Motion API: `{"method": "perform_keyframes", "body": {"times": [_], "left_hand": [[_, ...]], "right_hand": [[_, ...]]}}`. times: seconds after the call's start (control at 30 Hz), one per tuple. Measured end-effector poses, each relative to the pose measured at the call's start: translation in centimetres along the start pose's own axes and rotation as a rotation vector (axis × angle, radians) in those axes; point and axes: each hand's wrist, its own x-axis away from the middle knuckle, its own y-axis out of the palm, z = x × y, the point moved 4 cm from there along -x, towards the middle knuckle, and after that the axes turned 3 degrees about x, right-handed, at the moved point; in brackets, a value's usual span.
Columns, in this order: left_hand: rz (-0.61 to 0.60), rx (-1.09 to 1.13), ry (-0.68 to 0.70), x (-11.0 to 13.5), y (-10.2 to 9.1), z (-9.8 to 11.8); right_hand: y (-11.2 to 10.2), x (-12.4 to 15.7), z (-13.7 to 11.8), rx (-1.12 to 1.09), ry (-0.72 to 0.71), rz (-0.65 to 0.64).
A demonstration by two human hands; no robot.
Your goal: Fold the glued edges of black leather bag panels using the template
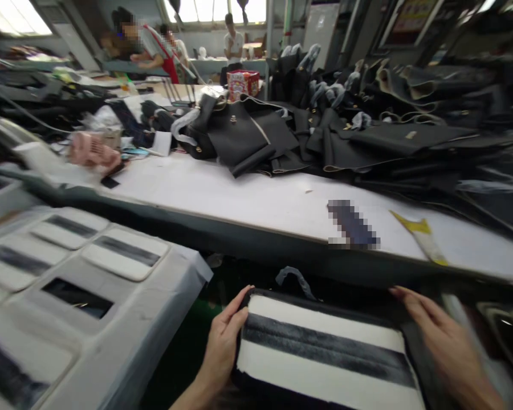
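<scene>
A flat black panel with a white face and a dark stripe across it (325,347) lies low in front of me, below the table's edge. My left hand (224,341) grips its left edge, thumb on top and fingers curled round the side. My right hand (442,341) rests on the panel's right edge, fingers stretched forward and somewhat blurred. A grey strap loop (294,279) pokes up behind the panel.
A long white worktable (248,199) runs across, heaped with black leather bags (256,136) and cut pieces (410,136). White moulds with dark slots (123,256) lie on a lower cloth-covered bench at left. A yellow strip (421,236), a pink item (92,151) and a red box (243,83) are there. People stand at the back.
</scene>
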Motion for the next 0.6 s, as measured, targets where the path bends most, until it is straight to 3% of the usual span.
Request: {"method": "perform_keyframes", "body": {"times": [0.1,0.17,0.27,0.37,0.47,0.6], "left_hand": [[0.007,-0.043,-0.059,-1.2,-0.2,0.9],[-0.051,-0.160,-0.052,-2.6,0.0,1.9],[-0.178,-0.282,-0.118,-4.3,0.7,3.1],[-0.239,-0.250,-0.263,-4.8,1.1,3.2],[-0.202,-0.174,-0.333,-4.9,1.2,2.5],[-0.125,-0.170,-0.338,-5.1,1.2,1.4]], "right_hand": [[2.7,3.3,-0.4,-0.336,0.202,-0.200],[3.6,4.0,-0.6,-0.420,0.288,-0.309],[3.5,4.0,-1.0,-0.429,0.263,-0.397],[3.3,4.1,-0.8,-0.473,0.238,-0.475],[3.2,4.2,-0.3,-0.551,0.246,-0.503],[3.3,4.5,0.3,-0.506,0.170,-0.446]]}}
